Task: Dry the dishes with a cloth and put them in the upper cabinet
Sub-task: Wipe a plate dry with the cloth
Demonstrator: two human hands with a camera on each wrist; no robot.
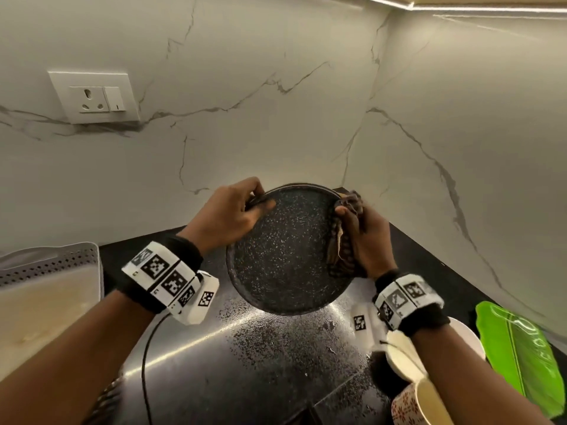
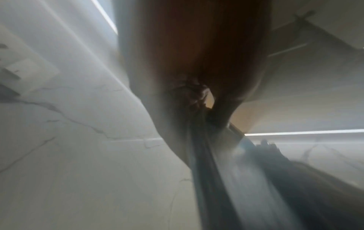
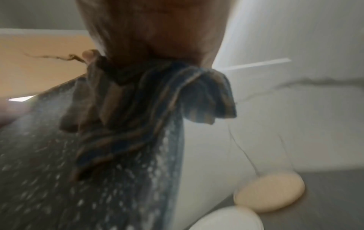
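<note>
Above black counter (image 1: pixel 276 363) — speckled plate (image 1: pixel 285 253) between left hand (image 1: pixel 228 214) and cloth-wrapped right hand (image 1: pixel 366 237).

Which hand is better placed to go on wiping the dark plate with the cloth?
The right hand. It already grips the cloth pressed against the right rim of the plate. The left hand only pinches the opposite rim, holding the plate tilted above the counter.

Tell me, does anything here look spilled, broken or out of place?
Only the counter: water droplets are scattered over it below the plate. Otherwise nothing stands out. The left hand grips the plate's rim, and the right hand presses the cloth against the opposite edge. No damage shows.
</note>
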